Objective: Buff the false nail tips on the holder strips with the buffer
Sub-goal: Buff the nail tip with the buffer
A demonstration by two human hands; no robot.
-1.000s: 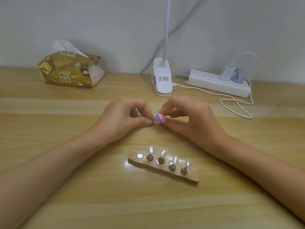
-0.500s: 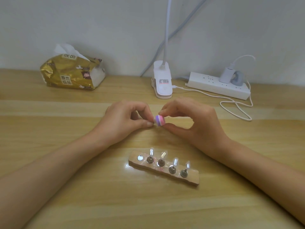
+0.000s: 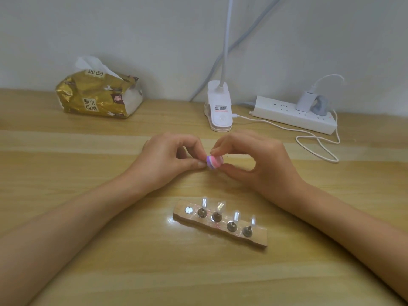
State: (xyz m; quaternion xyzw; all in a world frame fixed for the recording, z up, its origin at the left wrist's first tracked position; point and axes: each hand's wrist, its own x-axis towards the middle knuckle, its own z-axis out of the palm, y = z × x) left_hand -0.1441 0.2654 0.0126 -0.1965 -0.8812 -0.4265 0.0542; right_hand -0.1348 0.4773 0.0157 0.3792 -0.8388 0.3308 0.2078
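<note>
Right hand [image 3: 262, 166] pinches striped buffer [image 3: 214, 162] against left hand [image 3: 167, 162] fingertips

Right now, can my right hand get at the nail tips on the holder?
Probably yes. The holder lies just nearer you than the right hand, with only table between and nothing over the nail tips. That hand pinches the buffer, so it would arrive with it.

Open table [image 3: 110, 272] left, right and front of the wooden strip [image 3: 220, 227]; left hand [image 3: 167, 161] and right hand [image 3: 262, 161] crowd behind it.
</note>
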